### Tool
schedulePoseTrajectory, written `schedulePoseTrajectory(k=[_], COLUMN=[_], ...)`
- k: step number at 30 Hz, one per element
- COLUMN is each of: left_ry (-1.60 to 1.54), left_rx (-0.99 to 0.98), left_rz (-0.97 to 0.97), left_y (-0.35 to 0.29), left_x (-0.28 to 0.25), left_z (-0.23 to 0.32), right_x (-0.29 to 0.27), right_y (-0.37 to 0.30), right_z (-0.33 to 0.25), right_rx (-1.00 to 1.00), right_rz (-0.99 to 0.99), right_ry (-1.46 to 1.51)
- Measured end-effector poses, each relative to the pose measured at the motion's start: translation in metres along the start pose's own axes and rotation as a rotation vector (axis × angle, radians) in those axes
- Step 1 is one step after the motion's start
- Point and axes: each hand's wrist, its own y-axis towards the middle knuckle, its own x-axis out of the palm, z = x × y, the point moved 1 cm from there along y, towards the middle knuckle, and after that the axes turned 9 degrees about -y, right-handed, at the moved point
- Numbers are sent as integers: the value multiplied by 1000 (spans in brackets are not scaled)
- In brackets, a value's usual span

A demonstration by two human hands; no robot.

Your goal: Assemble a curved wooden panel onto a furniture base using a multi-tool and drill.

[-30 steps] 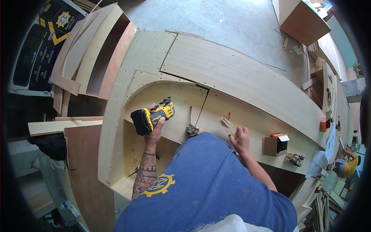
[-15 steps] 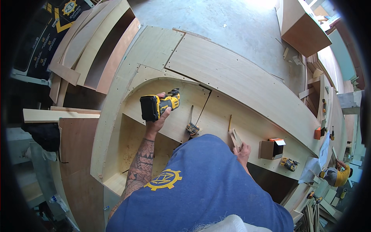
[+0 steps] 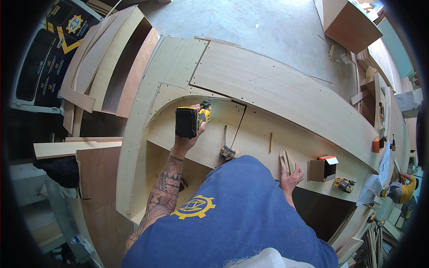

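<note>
In the head view, your left hand (image 3: 187, 142) is wrapping firmly around a yellow-and-black cordless power tool (image 3: 186, 122), left of the centre of the frame, its black block-shaped battery facing the camera. Right of centre, your right hand (image 3: 292, 178) is reaching to two short, pale wooden strips (image 3: 286, 162), thumb and fingers lying partly open along either side; you are blurring the contact a little, so whether they are pinching the wood cannot be told. The strips are resting on a large, curved, pale plywood structure (image 3: 277, 85). A thin orange-yellow pencil (image 3: 271, 142) is lying just above and left of them, and an open brown cardboard box (image 3: 322, 169) is sitting just to their right. Beyond it, a smaller yellow-and-black tool (image 3: 344, 184) is lying toward the right of the frame.
</note>
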Motion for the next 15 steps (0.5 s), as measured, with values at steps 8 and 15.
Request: schedulePoseTrajectory(k=[8, 15], left_ry=[-53, -100], left_rx=[-68, -150], left_rz=[-41, -77], left_y=[10, 24], left_x=[-5, -11], left_z=[21, 25], right_x=[35, 68], right_y=[74, 62], right_z=[-176, -384], right_rx=[-114, 609], right_rz=[-1093, -1843], right_ry=[702, 1570])
